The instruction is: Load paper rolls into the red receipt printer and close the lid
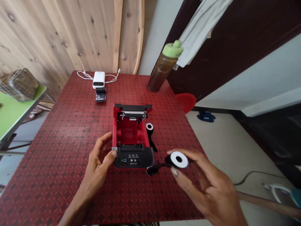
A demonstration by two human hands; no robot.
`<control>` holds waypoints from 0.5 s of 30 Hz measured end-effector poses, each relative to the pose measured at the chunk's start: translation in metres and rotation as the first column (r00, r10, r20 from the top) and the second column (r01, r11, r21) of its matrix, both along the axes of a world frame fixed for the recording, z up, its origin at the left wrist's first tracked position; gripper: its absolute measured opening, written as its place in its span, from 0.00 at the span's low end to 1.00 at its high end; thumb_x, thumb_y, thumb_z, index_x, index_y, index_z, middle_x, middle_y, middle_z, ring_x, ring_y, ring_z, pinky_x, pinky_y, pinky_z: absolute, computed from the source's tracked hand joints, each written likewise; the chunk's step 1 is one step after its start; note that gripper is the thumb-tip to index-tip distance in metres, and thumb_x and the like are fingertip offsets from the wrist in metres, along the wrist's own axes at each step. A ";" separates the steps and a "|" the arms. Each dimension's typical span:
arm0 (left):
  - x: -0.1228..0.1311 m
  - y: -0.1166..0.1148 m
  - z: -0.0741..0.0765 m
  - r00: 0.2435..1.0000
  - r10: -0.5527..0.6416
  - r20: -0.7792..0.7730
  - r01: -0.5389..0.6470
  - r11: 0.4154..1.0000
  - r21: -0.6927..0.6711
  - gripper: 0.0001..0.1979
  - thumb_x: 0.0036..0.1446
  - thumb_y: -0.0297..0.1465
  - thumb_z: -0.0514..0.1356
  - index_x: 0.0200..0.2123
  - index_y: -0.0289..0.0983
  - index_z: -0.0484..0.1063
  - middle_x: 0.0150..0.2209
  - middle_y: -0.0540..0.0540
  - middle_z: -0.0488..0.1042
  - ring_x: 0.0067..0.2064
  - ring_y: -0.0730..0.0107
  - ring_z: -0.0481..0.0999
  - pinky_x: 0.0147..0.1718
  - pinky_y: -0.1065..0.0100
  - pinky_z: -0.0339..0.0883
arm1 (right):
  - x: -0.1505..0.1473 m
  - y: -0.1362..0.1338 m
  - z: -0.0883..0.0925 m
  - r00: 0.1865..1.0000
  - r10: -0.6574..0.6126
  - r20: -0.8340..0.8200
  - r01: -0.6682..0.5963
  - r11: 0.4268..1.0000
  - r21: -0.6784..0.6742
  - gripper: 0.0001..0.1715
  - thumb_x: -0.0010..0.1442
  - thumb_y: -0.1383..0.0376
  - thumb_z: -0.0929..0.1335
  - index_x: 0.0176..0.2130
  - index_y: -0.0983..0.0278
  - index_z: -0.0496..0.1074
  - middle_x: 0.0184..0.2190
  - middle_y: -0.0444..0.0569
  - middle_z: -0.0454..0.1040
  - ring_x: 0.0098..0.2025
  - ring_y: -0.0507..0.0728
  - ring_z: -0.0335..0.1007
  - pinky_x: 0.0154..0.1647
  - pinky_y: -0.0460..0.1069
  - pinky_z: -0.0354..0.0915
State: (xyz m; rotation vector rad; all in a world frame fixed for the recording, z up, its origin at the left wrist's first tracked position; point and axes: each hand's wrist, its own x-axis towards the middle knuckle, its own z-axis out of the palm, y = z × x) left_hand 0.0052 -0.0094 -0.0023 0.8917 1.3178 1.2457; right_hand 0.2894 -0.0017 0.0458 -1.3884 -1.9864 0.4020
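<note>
A red and black printer (134, 157) stands on the red patterned table with its lid raised and its red compartment exposed. My left hand (100, 160) grips the printer's left front corner, the thumb on top and the fingers along the side. In my right hand (202, 182), between thumb and fingers, is a black roll with a white end (179, 159), right of the printer. A loose black strip (154, 169) trails from it toward the printer's front right corner. Another black roll (149, 126) rests against the printer's right side, its tail lying on the table.
At the back of the red table (77, 125) are a white power bank (99, 79) with cables and a small black strip piece (101, 94). A brown bottle with a green lid (162, 69) stands at the back right. A red stool (187, 102) is beyond the right edge.
</note>
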 end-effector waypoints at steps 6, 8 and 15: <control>0.001 0.001 -0.002 0.999 -0.012 0.042 0.011 1.000 0.026 0.32 0.68 0.48 0.70 0.68 0.41 0.73 0.68 0.33 0.80 0.66 0.42 0.83 0.63 0.47 0.79 | -0.069 0.067 0.027 0.894 0.344 0.288 -0.349 0.936 -0.036 0.13 0.73 0.74 0.70 0.53 0.61 0.80 0.48 0.54 0.86 0.51 0.65 0.82 0.56 0.61 0.79; 0.001 0.001 -0.003 0.999 -0.010 0.044 0.008 0.999 0.046 0.31 0.68 0.48 0.70 0.68 0.40 0.74 0.68 0.33 0.80 0.66 0.42 0.83 0.64 0.46 0.78 | -0.092 0.082 0.020 0.817 0.371 0.441 -0.343 0.928 -0.145 0.14 0.72 0.78 0.69 0.48 0.63 0.81 0.49 0.57 0.87 0.52 0.67 0.82 0.57 0.62 0.78; 0.000 0.000 -0.005 1.000 0.002 0.023 -0.003 0.999 0.043 0.31 0.68 0.48 0.70 0.68 0.41 0.75 0.68 0.35 0.79 0.66 0.42 0.82 0.67 0.45 0.75 | -0.119 0.096 0.015 0.710 0.376 0.595 -0.247 0.925 -0.290 0.16 0.72 0.79 0.68 0.49 0.64 0.82 0.47 0.57 0.88 0.54 0.65 0.83 0.54 0.55 0.74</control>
